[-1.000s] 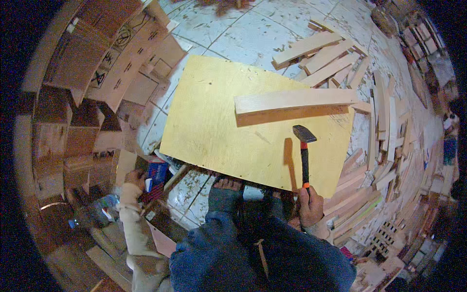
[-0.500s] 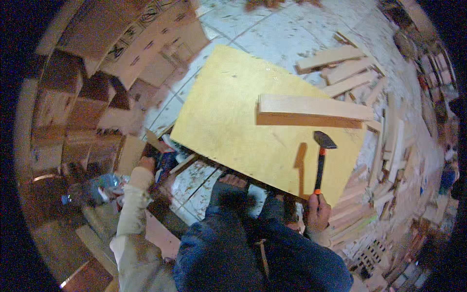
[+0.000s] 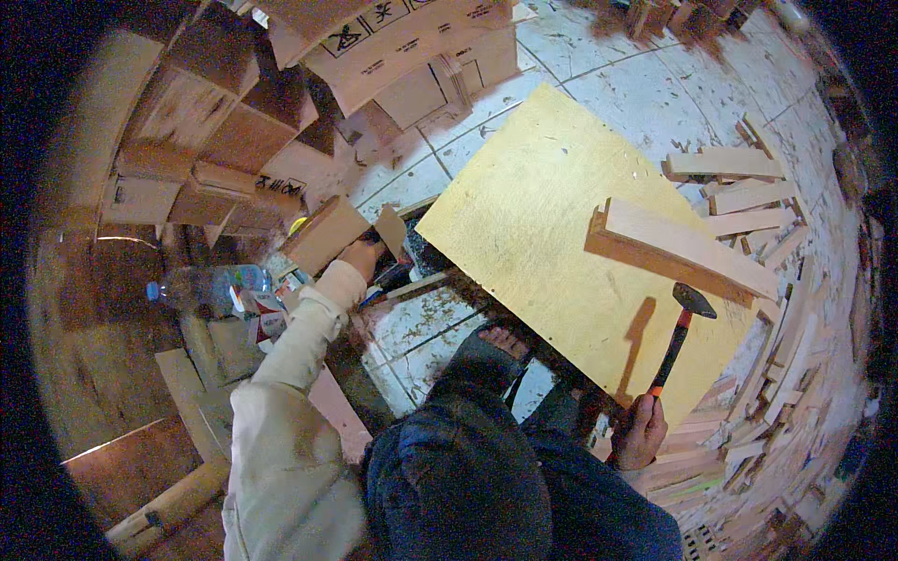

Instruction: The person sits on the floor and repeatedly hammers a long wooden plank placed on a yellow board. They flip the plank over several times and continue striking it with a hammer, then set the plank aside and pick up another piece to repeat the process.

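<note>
My right hand point(image 3: 641, 432) grips the lower end of a hammer point(image 3: 672, 351) with a black and orange handle. Its dark steel head points away from me, above the right part of a yellow wooden board point(image 3: 524, 187). On the board lies a pale wood block point(image 3: 687, 245), long and squared, slanting toward the right edge. At the left, my left hand point(image 3: 360, 257) reaches into an opened cardboard box point(image 3: 327, 234) beside the board's left corner. The box flaps and shadow hide its fingers, so I cannot make out whether it holds anything.
Several wood offcuts point(image 3: 748, 196) are strewn on the tiled floor point(image 3: 412, 182) right of the board. Large cardboard cartons point(image 3: 412, 56) stand at the far left. A clear plastic bottle point(image 3: 201, 285) with a blue cap lies left of my forearm, near small white and red packets point(image 3: 262, 309).
The view has swung left, so the board and block appear farther right. My left hand has gone deeper among the cardboard flaps. My right hand still grips the hammer.
</note>
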Motion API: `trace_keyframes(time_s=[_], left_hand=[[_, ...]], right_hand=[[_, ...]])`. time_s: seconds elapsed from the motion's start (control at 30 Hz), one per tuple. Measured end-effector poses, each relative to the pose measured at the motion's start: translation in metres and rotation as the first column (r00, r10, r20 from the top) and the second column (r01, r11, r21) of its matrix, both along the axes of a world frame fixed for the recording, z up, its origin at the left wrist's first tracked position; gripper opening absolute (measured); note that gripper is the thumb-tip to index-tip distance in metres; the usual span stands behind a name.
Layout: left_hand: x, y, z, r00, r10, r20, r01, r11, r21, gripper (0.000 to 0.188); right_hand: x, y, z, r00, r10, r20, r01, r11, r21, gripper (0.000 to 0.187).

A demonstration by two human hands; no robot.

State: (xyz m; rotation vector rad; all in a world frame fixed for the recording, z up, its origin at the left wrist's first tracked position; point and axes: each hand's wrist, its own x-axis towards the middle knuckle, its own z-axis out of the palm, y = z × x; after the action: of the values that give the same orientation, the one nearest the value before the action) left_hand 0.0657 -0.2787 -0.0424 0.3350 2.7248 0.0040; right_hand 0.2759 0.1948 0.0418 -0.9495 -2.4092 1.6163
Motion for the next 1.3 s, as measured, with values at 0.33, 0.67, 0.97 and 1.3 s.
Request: trace_keyframes(time_s=[0.33,0.67,0.97,1.3], left_hand=[[0.018,-0.021,0.072,0.966,0.036,-0.254,0.045,0.951,0.307,0.022],[-0.004,0.129,0.15,0.898,0.436,0.065,-0.266,0.418,0.869,0.028],[-0.051,0.302,0.114,0.92,0.128,-0.369,0.329,0.257,0.909,0.014],[-0.055,0.304,0.085,0.879,0.042,-0.476,0.448,0.271,0.852,0.023]], right_hand=[[0.005,0.0,0.001,0.997,-0.078,-0.017,0.078,0.997,0.001,0.033],[-0.031,0.001,0.042,0.99,0.078,0.118,-0.07,0.995,-0.07,0.031],[-0.065,-0.008,0.067,0.973,0.229,0.004,-0.226,0.962,-0.156,0.036],[-0.072,-0.001,0.072,0.924,0.341,0.174,-0.336,0.94,-0.057,0.029]])
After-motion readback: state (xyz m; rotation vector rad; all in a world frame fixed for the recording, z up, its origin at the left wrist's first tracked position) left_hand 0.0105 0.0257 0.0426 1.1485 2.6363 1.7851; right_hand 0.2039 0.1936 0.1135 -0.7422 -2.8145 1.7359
